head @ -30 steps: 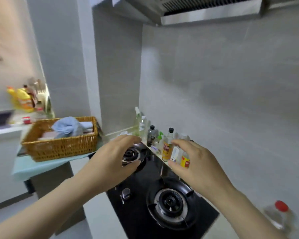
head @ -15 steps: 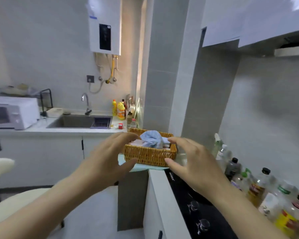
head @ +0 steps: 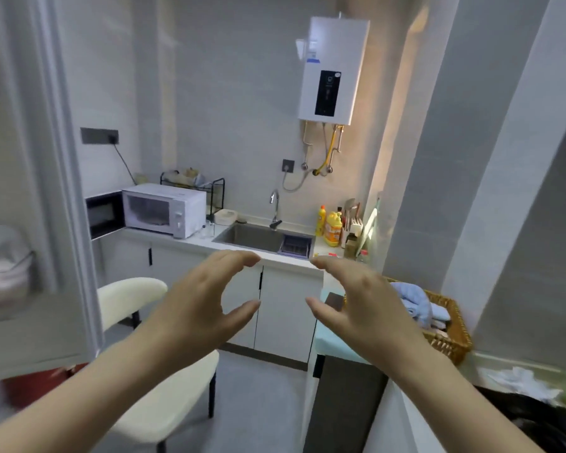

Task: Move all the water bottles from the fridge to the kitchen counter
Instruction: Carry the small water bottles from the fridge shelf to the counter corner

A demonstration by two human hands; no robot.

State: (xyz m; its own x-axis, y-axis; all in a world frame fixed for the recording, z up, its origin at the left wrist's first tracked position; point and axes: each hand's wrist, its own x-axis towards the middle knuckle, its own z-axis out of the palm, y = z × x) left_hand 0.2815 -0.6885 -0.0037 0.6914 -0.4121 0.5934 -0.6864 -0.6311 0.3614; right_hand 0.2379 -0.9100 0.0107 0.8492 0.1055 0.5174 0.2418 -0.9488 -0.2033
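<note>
Sink (head: 242, 237): we see dull brushed metal.
Basket (head: 455, 342): we see rough woven wicker.
Towel (head: 413, 297): soft matt cloth.

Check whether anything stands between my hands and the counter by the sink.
A cream chair stands left of centre, before the microwave end of the counter. Towards the sink, only bare floor shows. The left hand and right hand hold nothing.

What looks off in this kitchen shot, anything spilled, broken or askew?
Nothing spilled or broken that I can see. Only untidy bits: crumpled white material at the frame's lower right, and a blue cloth heaped in the woven wicker basket. The left hand and right hand hold nothing.
</note>
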